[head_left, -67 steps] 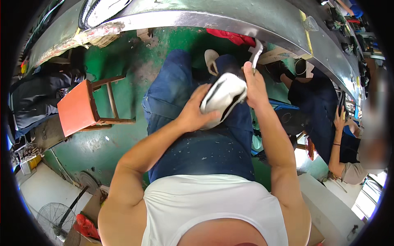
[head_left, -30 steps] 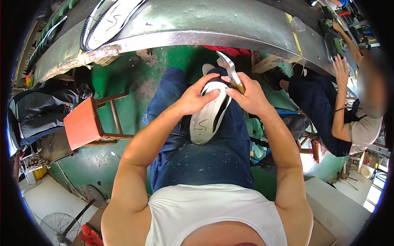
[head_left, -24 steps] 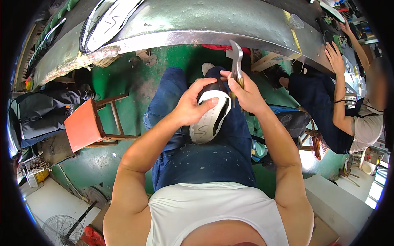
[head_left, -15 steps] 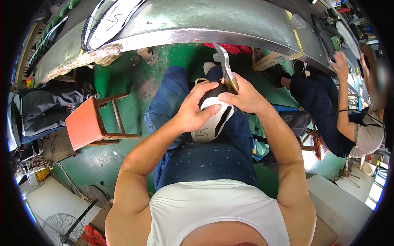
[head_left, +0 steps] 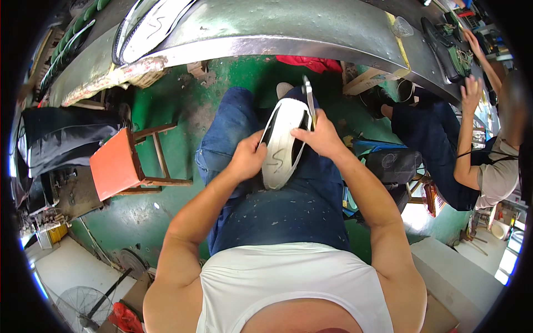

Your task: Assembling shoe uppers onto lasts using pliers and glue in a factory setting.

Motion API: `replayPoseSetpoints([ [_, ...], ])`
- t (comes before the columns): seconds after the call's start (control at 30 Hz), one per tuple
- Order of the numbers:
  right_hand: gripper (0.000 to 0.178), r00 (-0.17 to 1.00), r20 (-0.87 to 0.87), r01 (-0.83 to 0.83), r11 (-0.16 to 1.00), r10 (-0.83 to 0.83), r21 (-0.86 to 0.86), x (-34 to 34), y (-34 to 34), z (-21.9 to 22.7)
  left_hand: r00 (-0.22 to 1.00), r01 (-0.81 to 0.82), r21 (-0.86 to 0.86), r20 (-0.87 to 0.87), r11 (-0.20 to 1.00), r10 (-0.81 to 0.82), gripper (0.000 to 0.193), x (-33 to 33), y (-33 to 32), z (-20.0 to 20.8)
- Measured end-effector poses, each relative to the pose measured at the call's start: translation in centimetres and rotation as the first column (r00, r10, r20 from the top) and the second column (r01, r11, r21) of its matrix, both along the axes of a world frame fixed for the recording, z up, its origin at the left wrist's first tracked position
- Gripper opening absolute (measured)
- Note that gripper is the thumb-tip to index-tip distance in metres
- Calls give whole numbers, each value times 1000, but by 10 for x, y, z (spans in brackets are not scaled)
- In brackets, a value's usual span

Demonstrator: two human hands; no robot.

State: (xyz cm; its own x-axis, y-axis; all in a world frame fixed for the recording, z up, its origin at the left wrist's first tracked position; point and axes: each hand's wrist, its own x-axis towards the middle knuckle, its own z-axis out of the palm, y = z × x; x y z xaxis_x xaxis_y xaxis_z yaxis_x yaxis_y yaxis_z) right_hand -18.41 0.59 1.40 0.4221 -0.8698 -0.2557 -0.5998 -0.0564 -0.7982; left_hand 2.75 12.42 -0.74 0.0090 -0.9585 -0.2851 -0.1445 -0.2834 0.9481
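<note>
A shoe [head_left: 283, 141] with a white sole lies sole-up on my lap, over my blue jeans. My left hand [head_left: 248, 159] grips its left side near the heel end. My right hand [head_left: 318, 136] rests on the shoe's right edge and holds a slim metal tool [head_left: 308, 97] whose end points up and away from me. A dark squiggle is drawn on the white sole.
A grey metal workbench [head_left: 288, 28] curves across the top, with another marked sole [head_left: 152, 22] on it. An orange-seated wooden stool [head_left: 119, 169] stands on the green floor at left. A seated person [head_left: 477, 155] at right reaches up to the bench. A fan [head_left: 83, 305] is at lower left.
The shoe has been turned sole-up and laid lengthwise on my lap. My left hand has shifted from covering its top to gripping its side; the tool stays in my right hand.
</note>
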Motion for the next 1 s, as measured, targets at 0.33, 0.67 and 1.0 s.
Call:
replayPoseSetpoints([
  [0.33, 34, 985, -40, -144, 928, 168, 344, -69, 51, 50, 901, 203, 21, -396, 979, -178, 93, -8, 3, -12],
  [0.67, 25, 468, -588, -630, 716, 660, 301, -18, 38, 86, 599, -1, 404, -732, 915, 324, 69, -34, 2, -11],
  [1.0, 28, 820, -387, -515, 839, 421, -178, -36, 33, 29, 938, -233, -52, 253, 971, 238, 48, -41, -5, -31],
])
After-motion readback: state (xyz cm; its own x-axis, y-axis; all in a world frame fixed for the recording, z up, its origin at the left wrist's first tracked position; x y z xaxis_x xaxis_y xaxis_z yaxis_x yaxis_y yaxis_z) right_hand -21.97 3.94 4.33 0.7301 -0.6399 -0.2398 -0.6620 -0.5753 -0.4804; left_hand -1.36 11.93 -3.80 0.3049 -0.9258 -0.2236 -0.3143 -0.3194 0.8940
